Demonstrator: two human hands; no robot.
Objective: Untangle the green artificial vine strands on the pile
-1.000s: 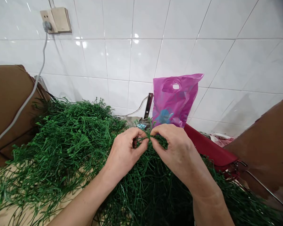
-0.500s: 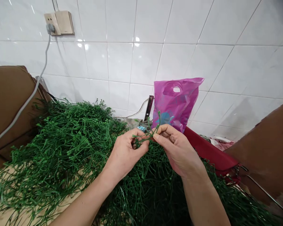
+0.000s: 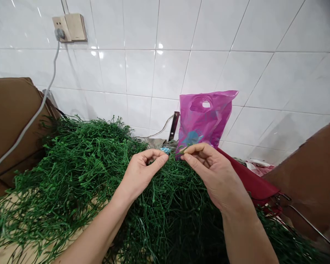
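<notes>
My left hand (image 3: 143, 170) is closed in a pinch over the pile, its thumb and forefinger tips together. Whether anything thin sits in that pinch I cannot make out. To its right, my right hand (image 3: 216, 167) pinches a thin green plastic stem (image 3: 183, 150) between thumb and forefinger. The stem is smeared by motion and points left, toward the other hand. Under both hands spreads a heap of green plastic stems (image 3: 85, 172) with small branched tips, dense and tangled.
A purple plastic bag (image 3: 206, 121) stands against the white tiled wall (image 3: 140, 73). Right of it lies a red bag (image 3: 247, 176), near a brown panel (image 3: 313, 183). At left, a cardboard box (image 3: 11, 117) has a grey cable (image 3: 35, 117) running past it from a wall socket (image 3: 68, 27).
My hands have drawn apart by a small gap. The branched green stem that both sets of fingers touched now shows only at my right fingertips, blurred.
</notes>
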